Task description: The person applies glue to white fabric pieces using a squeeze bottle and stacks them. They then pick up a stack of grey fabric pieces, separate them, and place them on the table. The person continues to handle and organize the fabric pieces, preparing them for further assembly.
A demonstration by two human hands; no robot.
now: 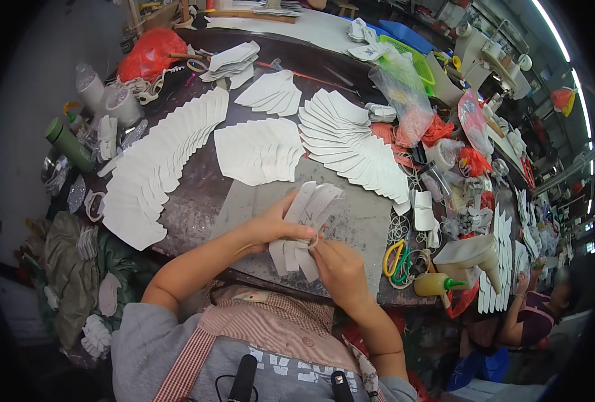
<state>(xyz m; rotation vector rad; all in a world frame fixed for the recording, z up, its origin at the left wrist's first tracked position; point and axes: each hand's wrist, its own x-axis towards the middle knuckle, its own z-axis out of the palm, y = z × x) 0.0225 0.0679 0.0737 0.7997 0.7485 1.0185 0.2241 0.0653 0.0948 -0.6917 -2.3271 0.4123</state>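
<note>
My left hand [275, 222] is closed around a small bundle of white cut pieces [304, 209], its thumb pressed across the middle. The pieces are long and narrow, fanned at both ends, with dark marks on the top one. At the bundle's right side, my right hand [338, 264] has its fingers pinched at a thin pale band or tie [314, 241]; how far this goes round the pieces is hidden. Both hands are over a grey board [351, 224] at the table's near edge. Beyond them lies an overlapping group of white panels [258, 153].
Fanned rows of white panels curve along the left [153, 161] and right [358, 151]. Yellow-and-green-handled scissors [398, 261] and a yellow squeeze bottle [435, 284] are at the right. A green flask [70, 144] stands far left. At far right sits another person [539, 311].
</note>
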